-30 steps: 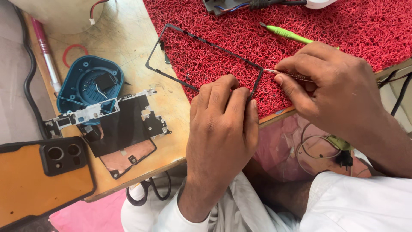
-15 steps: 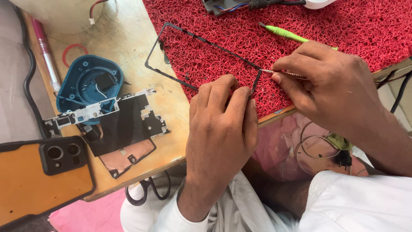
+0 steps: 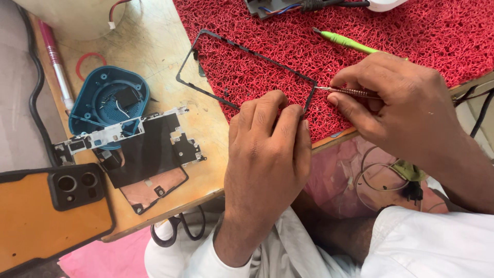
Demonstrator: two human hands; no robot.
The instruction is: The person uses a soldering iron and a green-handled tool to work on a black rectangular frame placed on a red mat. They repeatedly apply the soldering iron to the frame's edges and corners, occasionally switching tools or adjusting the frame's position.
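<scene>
A thin black rectangular phone frame [image 3: 246, 69] lies tilted on the red looped-fibre mat [image 3: 437, 31], running from the upper centre of the picture down to the middle, with its left corner reaching over the bare wooden tabletop [image 3: 154, 36]. The left hand [image 3: 267, 149], in the centre, presses down on the frame's lower right corner with its fingers [image 3: 265, 110] together and curled. The right hand [image 3: 396, 105], at centre right, has thumb and fingers pinched on a slim metal tool with a knurled shaft [image 3: 346, 91], whose tip touches the frame's right corner just beside the left fingertips. Compared with half a second ago, both hands and the frame sit in nearly the same spots; the tool tip remains at that corner.

A green plastic pry tool [image 3: 346, 41] lies on the mat just above the right hand. In the left half of the picture sit a blue plastic rounded housing [image 3: 105, 98], a black and silver phone mid-plate [image 3: 139, 149] and, at the lower left edge, an orange phone back with a black camera block [image 3: 46, 216]. Black-handled scissors [image 3: 177, 229] show below the table edge.
</scene>
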